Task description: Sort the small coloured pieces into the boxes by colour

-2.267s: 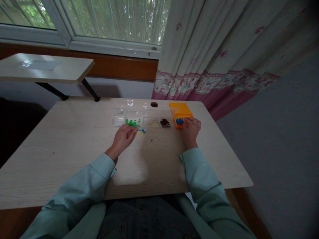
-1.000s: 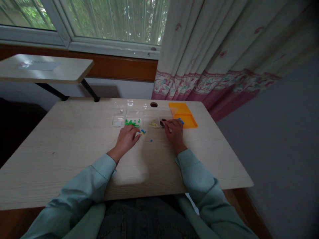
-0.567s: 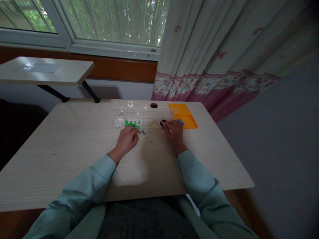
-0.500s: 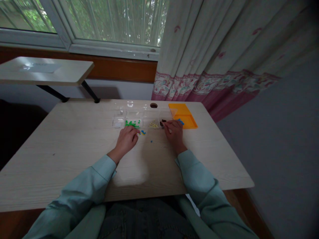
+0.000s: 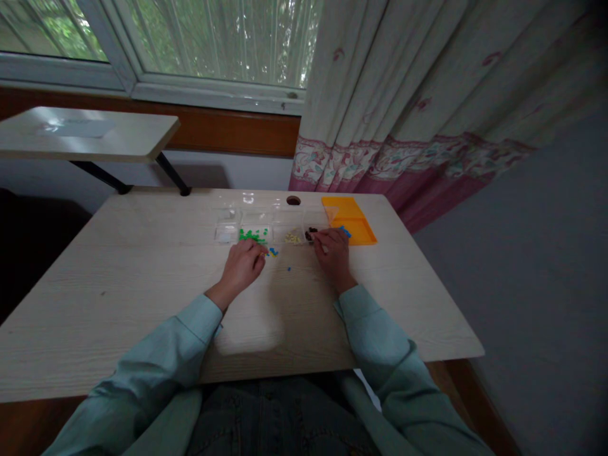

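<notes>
On the table stands a clear plastic sorting box [image 5: 280,218] with compartments. Its front cells hold green pieces [image 5: 254,235], cream pieces [image 5: 293,238] and dark brown pieces [image 5: 311,233]. My left hand [image 5: 244,261] rests just in front of the green ones, fingers curled together beside a few tiny blue and yellow pieces [image 5: 273,252] on the table. My right hand [image 5: 334,254] is pinched at the dark cell, thumb and fingertips close together. What either hand has between its fingers is too small to make out.
An orange tray [image 5: 365,233] lies right of the box, with blue pieces [image 5: 344,231] in it partly behind my right hand. One loose blue piece [image 5: 289,269] lies nearer me. A raised shelf [image 5: 142,139] stands at back left. A curtain [image 5: 361,126] hangs behind the table.
</notes>
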